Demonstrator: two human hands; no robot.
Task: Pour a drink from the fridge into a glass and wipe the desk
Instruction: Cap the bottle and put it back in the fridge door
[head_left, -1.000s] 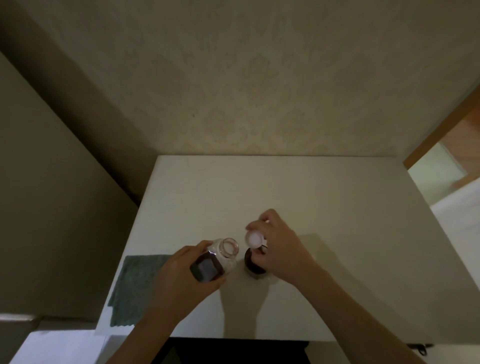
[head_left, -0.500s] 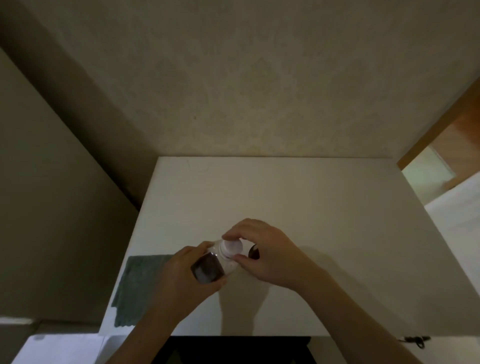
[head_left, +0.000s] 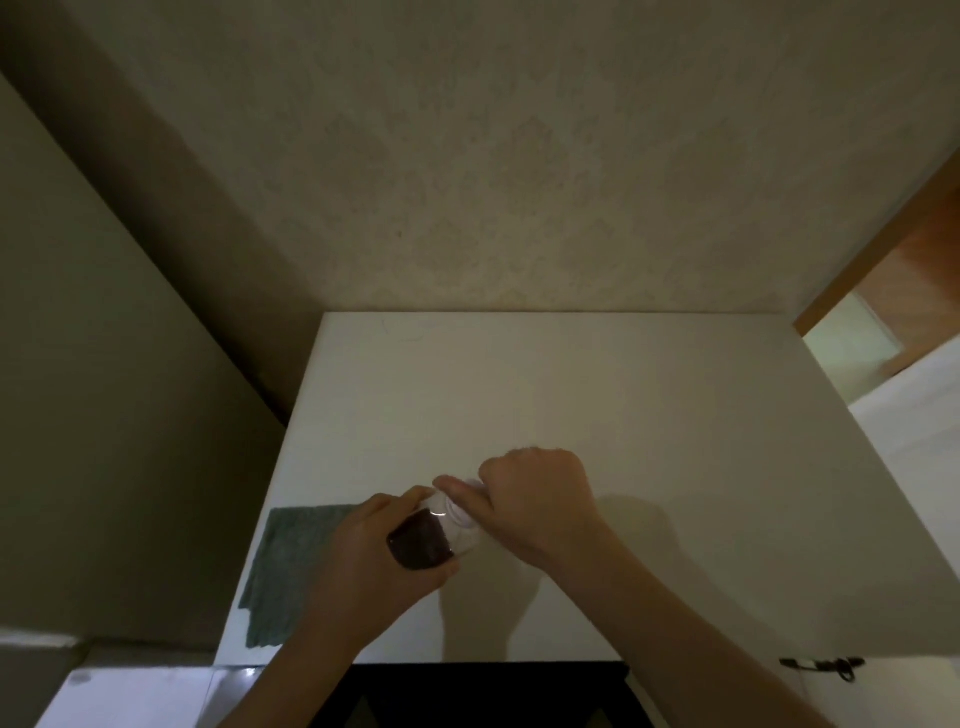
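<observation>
Wall: patterned pale wallpaper fills the upper half of the frame, dim and slightly blurred.
Desk: a white desk runs from the middle of the frame down to its near edge at lower centre; its far edge meets the wallpaper.
Bottle: a small clear plastic bottle sits just left of lower centre, tilted with its neck toward the upper right; dark liquid shows in its lower part, the neck end looks pale and clear.
Cap: a white cap shows only as a sliver at the bottle's mouth, mostly hidden by fingers.
Left hand: the left hand is wrapped around the bottle's body from the left — thumb and fingers closed on it.
Right hand: the right hand is curled over the bottle's top, fingers bunched around the cap; how tightly cannot be told.
Glass: hidden behind the right hand, so its place cannot be told.
Cloth: a grey-green cloth lies flat at the desk's left edge, lower left of the frame, its near end overhanging the side; the left wrist covers its right margin.
Open room: the desk is bare above and to the right of the hands — wide clear surface up to the far edge and the right edge.
Edges: the hands are close to the near edge; a dark gap lies below it.
Right side: a wooden door frame slants along the upper right.
</observation>
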